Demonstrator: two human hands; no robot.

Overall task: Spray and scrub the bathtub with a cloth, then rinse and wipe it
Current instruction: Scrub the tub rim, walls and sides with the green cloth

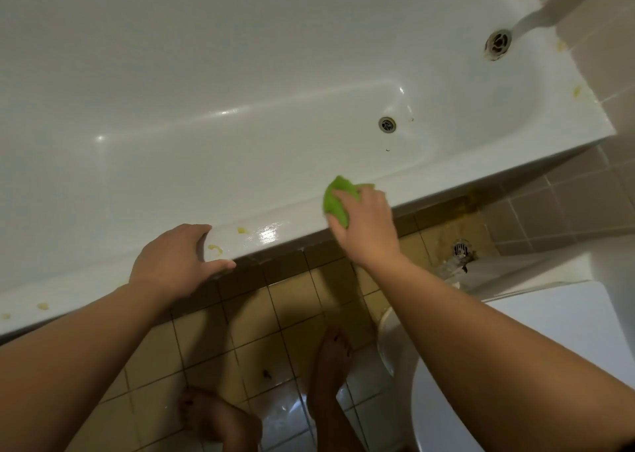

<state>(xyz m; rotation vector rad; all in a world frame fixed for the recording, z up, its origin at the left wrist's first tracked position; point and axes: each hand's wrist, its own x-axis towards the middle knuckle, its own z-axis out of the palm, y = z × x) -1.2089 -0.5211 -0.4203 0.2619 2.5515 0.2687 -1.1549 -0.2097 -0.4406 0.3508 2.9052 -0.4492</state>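
While the right hand [364,224] grips the green cloth [335,200] on the bathtub [206,90] rim, scrubbing appears under way. Left hand [175,262] braces on the rim, fingers relaxed. Yellow spots [214,248] between both hands likely need scrubbing next.

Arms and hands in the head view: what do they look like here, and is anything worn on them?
Two bare forearms come in from the bottom edge. No sleeves show on the stretch in view, and no gloves, watch, bracelet or rings can be seen on the left hand or the right hand. No markings are visible. The feet on the tiled floor are bare too.
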